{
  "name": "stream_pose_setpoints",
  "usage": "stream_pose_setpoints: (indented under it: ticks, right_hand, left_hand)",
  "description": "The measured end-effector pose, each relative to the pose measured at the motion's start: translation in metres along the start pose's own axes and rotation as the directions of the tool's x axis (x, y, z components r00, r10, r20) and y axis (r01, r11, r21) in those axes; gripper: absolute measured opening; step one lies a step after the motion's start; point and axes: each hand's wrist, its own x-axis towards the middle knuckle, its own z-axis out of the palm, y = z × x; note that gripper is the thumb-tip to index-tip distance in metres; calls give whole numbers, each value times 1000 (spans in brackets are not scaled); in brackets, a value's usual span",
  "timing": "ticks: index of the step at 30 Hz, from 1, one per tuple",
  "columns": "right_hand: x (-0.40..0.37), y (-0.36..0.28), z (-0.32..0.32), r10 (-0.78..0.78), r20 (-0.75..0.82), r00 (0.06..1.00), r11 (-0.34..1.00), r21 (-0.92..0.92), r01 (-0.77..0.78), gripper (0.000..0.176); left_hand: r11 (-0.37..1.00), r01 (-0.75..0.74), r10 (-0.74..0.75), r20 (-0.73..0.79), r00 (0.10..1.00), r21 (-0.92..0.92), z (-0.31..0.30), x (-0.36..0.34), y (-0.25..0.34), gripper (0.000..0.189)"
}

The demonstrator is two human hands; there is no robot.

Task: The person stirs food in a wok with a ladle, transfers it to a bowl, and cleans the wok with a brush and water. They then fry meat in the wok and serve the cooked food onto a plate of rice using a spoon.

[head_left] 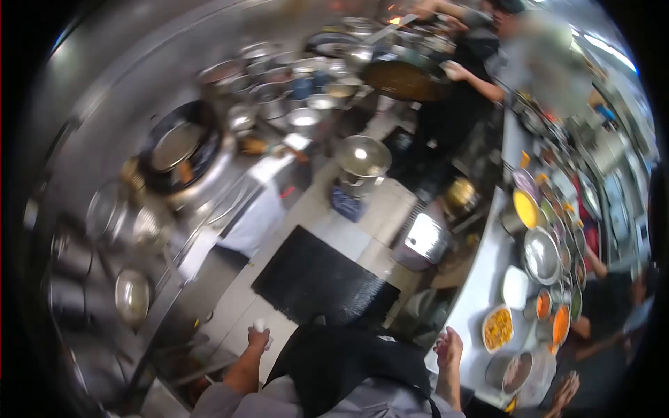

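1 dark wok [201, 120] is sitting far L. L grip [258, 338] is clasping 1 sm. white thing [260, 324]. Mid-aisle, 1 blk mat [324, 279] is lying w/ open room above. R grip [449, 348] is curling by surface [477, 279] edge, can't tell if holding. Then 1 dish [485, 326] holding yellow food [499, 329], 2 containers [534, 311] holding orange food [560, 324].

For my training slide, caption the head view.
Kitchen work: left hand around something white, right hand near a counter bearing containers, black floor mat ahead.
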Motion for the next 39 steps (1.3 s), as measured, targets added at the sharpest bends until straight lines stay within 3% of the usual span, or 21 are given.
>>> stream_pose_setpoints:
  ticks: [2, 4, 8, 10, 12, 13, 14, 15, 18, 19, 22, 23, 24, 31, 33, 39]
  right_hand:
    - [-14, 4, 33, -65, 122, 990, 985, -148, 83, 22]
    - [-29, 3, 61, -7, 209, 978, 978, -202, 50, 20]
    - [0, 24, 68, 4, 367, 930, 861, -475, 184, 20]
    - [25, 37, 63, -56, 469, 881, 652, -651, 388, 22]
    - [100, 82, 33, -119, 666, 736, 388, -651, 652, 25]
    - [101, 76, 39, -81, 729, 680, 210, -655, 726, 30]
    - [101, 76, 41, -62, 749, 660, 176, -643, 745, 30]
    - [100, 76, 45, -46, 765, 642, 143, -631, 762, 29]
    - [84, 79, 46, 8, 799, 602, 3, -602, 799, 32]
    - [79, 78, 48, 21, 811, 584, -53, -583, 811, 34]
    - [58, 76, 45, 211, 792, 572, -98, -565, 819, 27]
    - [75, 95, 28, 122, 807, 577, 59, -586, 808, 23]
    - [103, 118, 8, 122, 822, 556, 49, -565, 824, 23]
    - [16, 106, 49, 281, 707, 648, -86, -654, 751, 24]
    - [12, 116, 47, 249, 750, 613, -64, -619, 783, 23]
    - [-31, 133, 39, 251, 633, 732, 17, -759, 651, 20]
  left_hand:
    - [988, 136, -141, -52, 989, -78, -29, -31, 17, 62]
    - [970, 206, -220, -99, 971, -132, -44, -41, 13, 62]
    - [907, 219, -282, -132, 950, -359, -65, -62, -15, 58]
    - [848, 224, -357, -205, 911, -481, -63, -93, -27, 53]
    - [786, 247, -432, -217, 875, -567, -56, -116, -55, 53]
    - [790, 238, -430, -232, 873, -566, -50, -127, -75, 54]
    - [795, 235, -429, -244, 870, -560, -32, -133, -115, 55]
    - [891, 165, -329, -353, 876, -422, 1, -116, -191, 57]
    - [676, 419, -587, -100, 803, -606, -6, -193, -187, 56]
    - [657, 402, -629, -169, 759, -638, -6, -213, -180, 39]
    - [657, 388, -639, -205, 741, -646, 1, -231, -212, 33]
    - [626, 405, -627, -121, 769, -667, 0, -227, -227, 54]
    - [613, 390, -625, -120, 771, -687, 0, -226, -229, 54]
    - [607, 253, -524, -140, 840, -753, -32, -193, -209, 51]
    - [587, 224, -498, -129, 858, -778, -47, -190, -202, 52]
    - [505, 229, -564, -117, 817, -833, -61, -184, -220, 53]
